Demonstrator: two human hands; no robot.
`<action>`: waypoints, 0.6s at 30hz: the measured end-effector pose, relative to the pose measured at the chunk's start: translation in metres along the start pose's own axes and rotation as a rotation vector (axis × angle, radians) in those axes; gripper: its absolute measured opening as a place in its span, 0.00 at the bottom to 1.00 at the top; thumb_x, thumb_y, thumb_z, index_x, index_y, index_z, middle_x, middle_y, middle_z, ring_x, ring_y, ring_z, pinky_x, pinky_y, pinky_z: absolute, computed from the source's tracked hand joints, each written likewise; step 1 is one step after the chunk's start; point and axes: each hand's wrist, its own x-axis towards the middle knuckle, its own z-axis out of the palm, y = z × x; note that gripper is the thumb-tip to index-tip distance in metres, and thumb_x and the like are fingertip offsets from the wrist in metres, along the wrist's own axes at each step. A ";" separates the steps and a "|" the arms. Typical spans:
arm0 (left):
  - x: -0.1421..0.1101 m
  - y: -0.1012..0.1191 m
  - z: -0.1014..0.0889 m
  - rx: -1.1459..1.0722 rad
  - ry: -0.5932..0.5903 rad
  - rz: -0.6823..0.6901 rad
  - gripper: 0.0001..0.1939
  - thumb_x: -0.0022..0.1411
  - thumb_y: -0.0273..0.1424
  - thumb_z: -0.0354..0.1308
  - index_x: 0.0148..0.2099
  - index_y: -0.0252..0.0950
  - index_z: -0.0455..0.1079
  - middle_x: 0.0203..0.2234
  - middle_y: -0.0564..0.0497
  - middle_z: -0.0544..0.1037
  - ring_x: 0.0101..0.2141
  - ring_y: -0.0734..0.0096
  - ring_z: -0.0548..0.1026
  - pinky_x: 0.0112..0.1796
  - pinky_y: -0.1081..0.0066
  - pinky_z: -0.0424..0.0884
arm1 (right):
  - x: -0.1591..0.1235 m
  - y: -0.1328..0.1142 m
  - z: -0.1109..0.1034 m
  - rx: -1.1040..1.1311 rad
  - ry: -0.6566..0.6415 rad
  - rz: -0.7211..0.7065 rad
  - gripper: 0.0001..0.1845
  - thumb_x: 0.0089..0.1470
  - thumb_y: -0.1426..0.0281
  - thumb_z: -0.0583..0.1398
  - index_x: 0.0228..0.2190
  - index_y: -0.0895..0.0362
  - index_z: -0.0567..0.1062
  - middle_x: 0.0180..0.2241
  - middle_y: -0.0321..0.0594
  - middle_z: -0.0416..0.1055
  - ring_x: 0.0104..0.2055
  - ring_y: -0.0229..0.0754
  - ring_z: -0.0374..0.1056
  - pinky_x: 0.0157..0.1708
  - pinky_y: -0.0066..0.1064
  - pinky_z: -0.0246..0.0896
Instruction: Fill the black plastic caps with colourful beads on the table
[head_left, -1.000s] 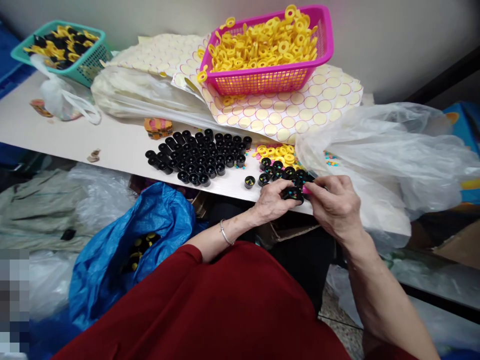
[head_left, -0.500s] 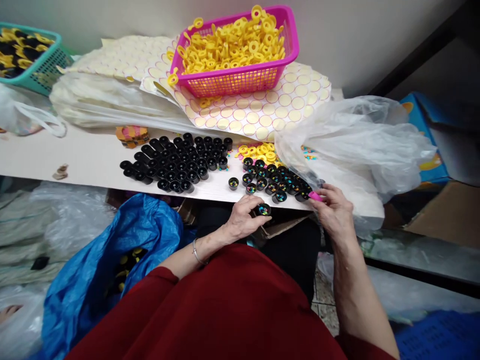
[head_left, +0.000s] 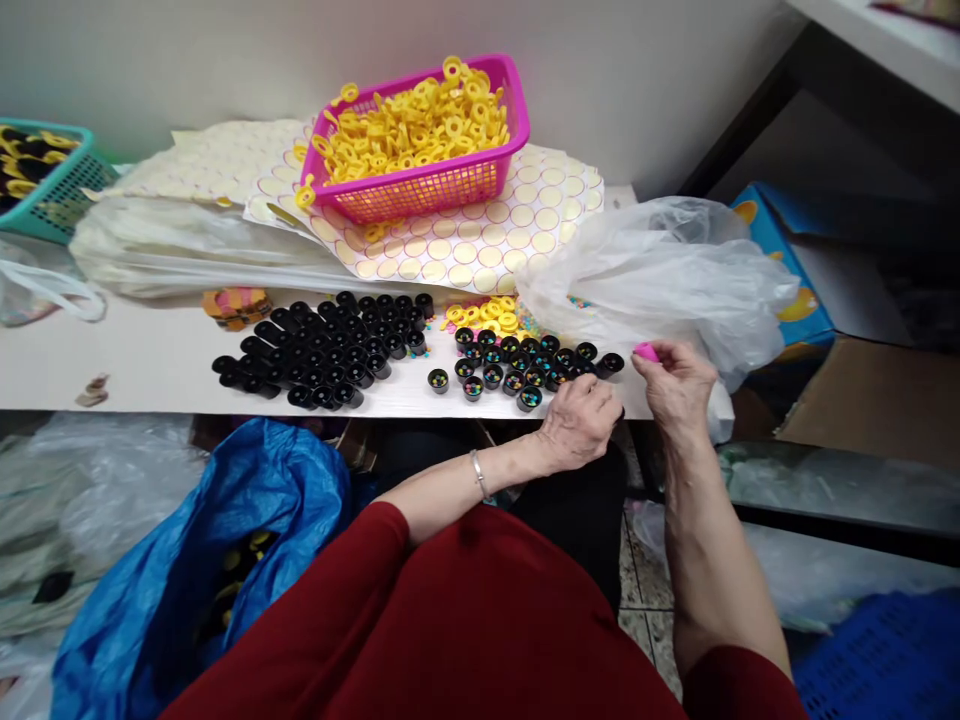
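My left hand [head_left: 579,425] is at the table's front edge, over the right end of a group of small black cups [head_left: 513,381]. Its fingers are curled around a black cup [head_left: 621,413], of which only a dark edge shows past the fingertips. Many cups in this group hold tiny coloured beads. To the right, my right hand [head_left: 679,385] pinches a small pink piece [head_left: 646,351] between thumb and fingers, just above the table. Its exact kind is unclear. One black cup [head_left: 611,365] stands between the two hands.
More black cups [head_left: 322,350] stand grouped left of centre. Behind are loose yellow rings [head_left: 487,318], a pink basket [head_left: 420,190] of yellow ring pieces and a clear plastic bag [head_left: 645,270]. A blue sack [head_left: 270,470] is below the table, left.
My left hand has moved right, from in front of the cups to their right end; the bead-filled cup seen in it is out of sight. My right hand still pinches the pink piece, now clear of the cups.
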 end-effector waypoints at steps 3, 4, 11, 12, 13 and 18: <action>0.018 0.000 0.008 0.179 0.079 -0.028 0.12 0.66 0.26 0.53 0.47 0.30 0.75 0.55 0.36 0.75 0.54 0.53 0.71 0.45 0.61 0.66 | 0.005 0.002 -0.002 0.069 -0.037 0.006 0.14 0.44 0.60 0.67 0.29 0.56 0.75 0.31 0.36 0.71 0.34 0.39 0.68 0.41 0.36 0.68; 0.023 -0.001 0.010 0.220 0.082 -0.044 0.12 0.66 0.26 0.52 0.47 0.29 0.75 0.55 0.36 0.74 0.55 0.52 0.71 0.45 0.61 0.65 | 0.005 0.003 -0.002 0.086 -0.050 0.007 0.14 0.43 0.59 0.67 0.30 0.56 0.75 0.31 0.36 0.71 0.34 0.39 0.68 0.41 0.37 0.68; 0.038 0.001 0.000 0.294 0.054 -0.163 0.15 0.70 0.27 0.48 0.45 0.32 0.77 0.45 0.42 0.78 0.48 0.59 0.74 0.39 0.65 0.64 | -0.003 0.009 -0.003 0.072 0.005 0.055 0.23 0.36 0.50 0.67 0.28 0.55 0.75 0.30 0.42 0.74 0.32 0.44 0.70 0.42 0.45 0.70; 0.035 0.000 -0.004 0.299 0.091 -0.144 0.15 0.70 0.28 0.48 0.46 0.33 0.77 0.46 0.42 0.78 0.48 0.60 0.74 0.40 0.65 0.65 | -0.005 0.009 -0.002 0.074 0.022 0.049 0.23 0.35 0.49 0.68 0.27 0.54 0.76 0.31 0.43 0.75 0.32 0.46 0.70 0.42 0.47 0.70; 0.030 -0.003 -0.008 0.303 0.131 -0.120 0.15 0.71 0.30 0.48 0.48 0.34 0.76 0.48 0.43 0.77 0.49 0.60 0.74 0.41 0.65 0.66 | -0.007 0.009 -0.002 0.082 0.048 0.033 0.23 0.33 0.49 0.69 0.25 0.53 0.76 0.31 0.44 0.75 0.32 0.47 0.71 0.40 0.48 0.70; -0.032 -0.044 -0.043 0.297 0.369 -0.178 0.14 0.70 0.36 0.50 0.44 0.37 0.76 0.46 0.42 0.78 0.46 0.61 0.73 0.46 0.62 0.67 | -0.011 0.003 -0.010 -0.020 0.194 -0.119 0.12 0.36 0.57 0.68 0.23 0.50 0.77 0.29 0.44 0.73 0.31 0.49 0.70 0.33 0.46 0.67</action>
